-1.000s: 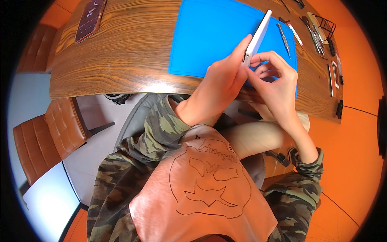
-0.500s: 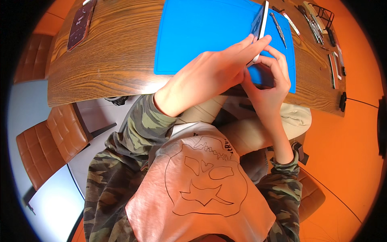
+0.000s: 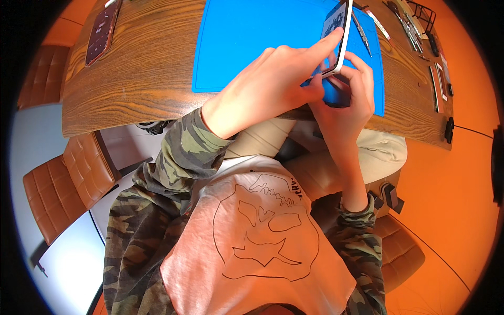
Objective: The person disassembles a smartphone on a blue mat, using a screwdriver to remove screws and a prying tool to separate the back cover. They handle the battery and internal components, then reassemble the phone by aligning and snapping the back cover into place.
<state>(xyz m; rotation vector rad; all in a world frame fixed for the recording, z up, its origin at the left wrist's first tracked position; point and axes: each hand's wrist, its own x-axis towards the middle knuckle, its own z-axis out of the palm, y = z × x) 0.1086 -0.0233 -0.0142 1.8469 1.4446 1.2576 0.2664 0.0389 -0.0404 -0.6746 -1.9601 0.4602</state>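
A smartphone (image 3: 343, 39) with a white frame stands tilted, almost edge-on, above the right part of a blue mat (image 3: 247, 37). My right hand (image 3: 350, 100) holds its lower end, with curled fingers behind the back. My left hand (image 3: 273, 79) lies on the screen side, index finger stretched out and its tip touching the screen. The left thumb is near the phone's lower corner; the other left fingers are partly hidden. Dark and pale shapes show on the screen, too slanted to make out. A slim metal screwdriver (image 3: 362, 34) lies on the mat just beyond the phone.
On the wooden table (image 3: 142, 73), a phone in a reddish case (image 3: 102, 34) lies at the far left. Several metal tools (image 3: 409, 31) and a black wire rack (image 3: 421, 14) are at the far right. A brown padded chair (image 3: 68, 184) stands left of the table.
My left hand has shifted a little, its index finger now pressing against the screen instead of reaching around the phone's edge. The phone has turned slightly, showing more of its screen.
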